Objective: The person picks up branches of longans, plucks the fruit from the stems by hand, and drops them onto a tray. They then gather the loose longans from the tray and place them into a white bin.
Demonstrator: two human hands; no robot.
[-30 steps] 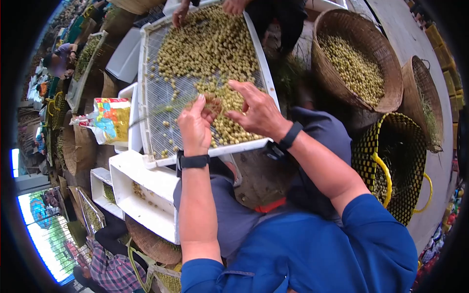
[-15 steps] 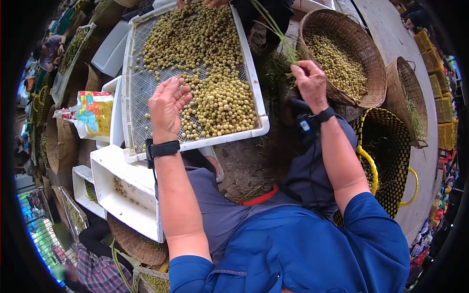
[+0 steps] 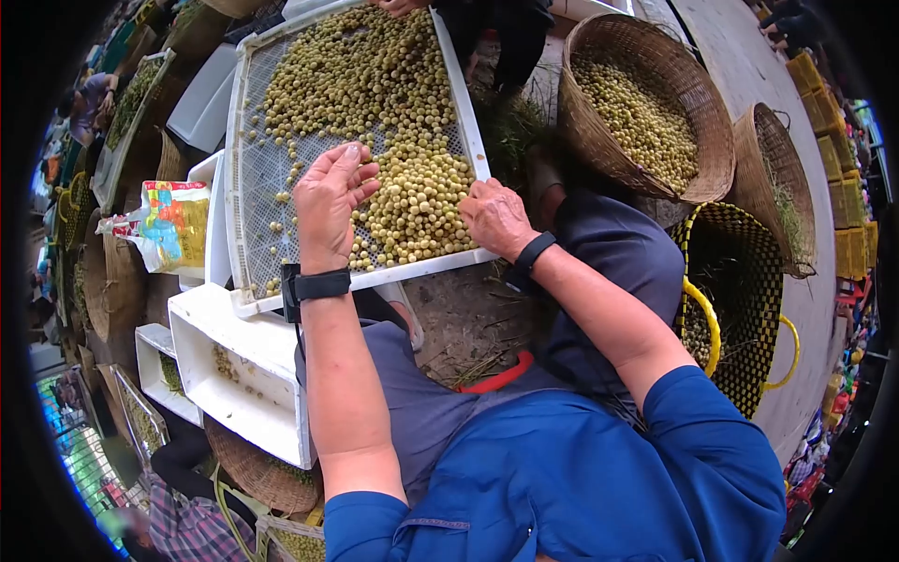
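A white-rimmed mesh tray (image 3: 480, 155) holds many small, round, yellow-green fruits (image 3: 412, 208), spread thinly at its left and heaped near its front right. Over the heap's left side hovers my left hand (image 3: 330, 201), palm turned inward, fingers loosely curled and apart with nothing visible in them. My right hand (image 3: 496, 217) rests at the tray's right rim, its fingers bent down at the edge of the heap. The fingertips of that hand are mostly hidden, so anything between them does not show. Both wrists wear black bands.
Right of the tray stand a wicker basket (image 3: 726, 140) of fruit, another wicker basket (image 3: 757, 159) and a yellow-black woven basket (image 3: 773, 272). White foam boxes (image 3: 239, 314) and a colourful bag (image 3: 173, 225) are at left. Another person's hand (image 3: 401, 6) is at the tray's far edge.
My right hand has let go of the thin green stalks and moved left and nearer, onto the tray's right rim. My left hand has shifted slightly right. One far hand has left view.
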